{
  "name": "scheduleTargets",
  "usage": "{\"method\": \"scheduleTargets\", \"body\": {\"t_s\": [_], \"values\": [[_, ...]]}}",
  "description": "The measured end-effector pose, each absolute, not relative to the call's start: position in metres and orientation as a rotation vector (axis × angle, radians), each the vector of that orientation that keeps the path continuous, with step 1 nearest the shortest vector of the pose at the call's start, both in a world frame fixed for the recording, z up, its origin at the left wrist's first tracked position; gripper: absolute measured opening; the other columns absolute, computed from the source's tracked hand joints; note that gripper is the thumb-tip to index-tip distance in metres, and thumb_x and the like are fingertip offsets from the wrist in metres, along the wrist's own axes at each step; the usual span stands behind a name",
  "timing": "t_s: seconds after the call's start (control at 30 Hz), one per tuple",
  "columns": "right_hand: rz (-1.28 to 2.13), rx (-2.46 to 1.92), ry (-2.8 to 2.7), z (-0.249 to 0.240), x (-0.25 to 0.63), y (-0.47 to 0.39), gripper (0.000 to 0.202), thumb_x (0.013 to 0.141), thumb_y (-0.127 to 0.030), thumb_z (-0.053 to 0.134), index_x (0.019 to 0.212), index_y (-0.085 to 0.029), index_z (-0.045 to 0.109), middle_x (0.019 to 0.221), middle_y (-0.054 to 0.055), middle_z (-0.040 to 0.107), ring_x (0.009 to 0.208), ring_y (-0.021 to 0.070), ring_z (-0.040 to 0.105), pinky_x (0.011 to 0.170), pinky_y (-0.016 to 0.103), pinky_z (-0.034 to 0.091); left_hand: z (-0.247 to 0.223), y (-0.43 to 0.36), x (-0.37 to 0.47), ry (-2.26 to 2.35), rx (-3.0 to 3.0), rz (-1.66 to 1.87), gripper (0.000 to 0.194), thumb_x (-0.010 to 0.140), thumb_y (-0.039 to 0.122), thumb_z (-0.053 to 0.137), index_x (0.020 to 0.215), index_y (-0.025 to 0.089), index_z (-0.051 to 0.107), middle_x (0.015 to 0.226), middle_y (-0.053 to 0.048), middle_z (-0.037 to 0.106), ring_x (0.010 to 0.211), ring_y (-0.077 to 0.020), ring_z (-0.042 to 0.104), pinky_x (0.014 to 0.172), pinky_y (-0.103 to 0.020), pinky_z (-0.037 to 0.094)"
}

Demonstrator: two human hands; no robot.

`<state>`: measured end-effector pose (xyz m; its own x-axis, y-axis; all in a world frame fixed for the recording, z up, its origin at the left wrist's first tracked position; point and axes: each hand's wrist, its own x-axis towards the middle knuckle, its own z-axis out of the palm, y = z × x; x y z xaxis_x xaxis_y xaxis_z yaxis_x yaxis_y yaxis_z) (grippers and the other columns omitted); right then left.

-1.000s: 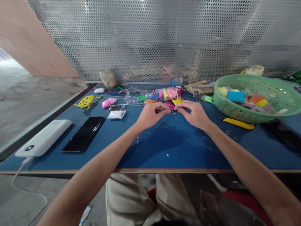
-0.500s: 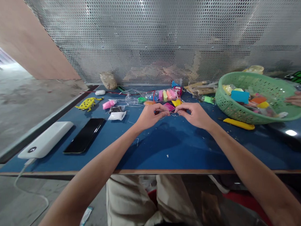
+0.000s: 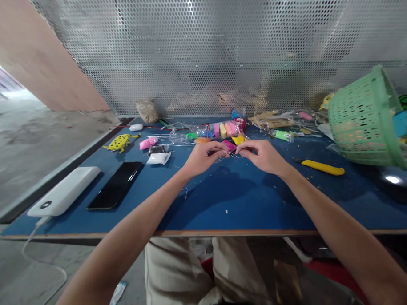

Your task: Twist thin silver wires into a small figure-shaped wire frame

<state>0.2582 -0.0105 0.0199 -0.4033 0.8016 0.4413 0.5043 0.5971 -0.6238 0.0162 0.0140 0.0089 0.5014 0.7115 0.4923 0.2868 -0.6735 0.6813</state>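
My left hand (image 3: 205, 158) and my right hand (image 3: 262, 157) face each other above the middle of the table. Both have their fingers pinched on a thin, light wire (image 3: 233, 154), whose looped end shows between them. Just beyond the fingertips lie a magenta packet (image 3: 228, 145) and a yellow piece (image 3: 238, 139). An orange piece (image 3: 201, 140) is partly hidden behind my left hand. Farther back rests a clear bag of coloured clay pieces (image 3: 222, 128), with straight thin wires (image 3: 167, 138) to its left.
At right, a green basket (image 3: 358, 118) stands tipped on its side near a yellow utility knife (image 3: 323, 167). Leftward are a black phone (image 3: 115, 185), a white power bank (image 3: 64, 190), a spotted yellow toy (image 3: 119, 143) and small pink (image 3: 148, 143) and white packets (image 3: 158, 158).
The green basket has been tipped over and shifted right; another person's hand that was at its rim is out of sight. My hands have stayed almost in place, still pinching the wire.
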Motion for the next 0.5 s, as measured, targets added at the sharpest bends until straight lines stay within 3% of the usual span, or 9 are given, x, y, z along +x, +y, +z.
{"method": "scheduleTargets", "body": {"t_s": [0.5], "values": [[0.493,-0.943,-2.134,0.0144,0.2575,-0.0053,0.019,0.093,-0.020,0.056,0.094,-0.024,0.074,0.093,0.002,0.075,0.083,0.0185,0.066,0.077,0.033,0.049,0.0144,0.0079,0.0164,0.783,2.212,0.981,0.014,0.096,0.028,0.059,0.097,0.019,0.070,0.093,-0.004,0.076,0.087,-0.0149,0.072,0.084,-0.029,0.057]]}}
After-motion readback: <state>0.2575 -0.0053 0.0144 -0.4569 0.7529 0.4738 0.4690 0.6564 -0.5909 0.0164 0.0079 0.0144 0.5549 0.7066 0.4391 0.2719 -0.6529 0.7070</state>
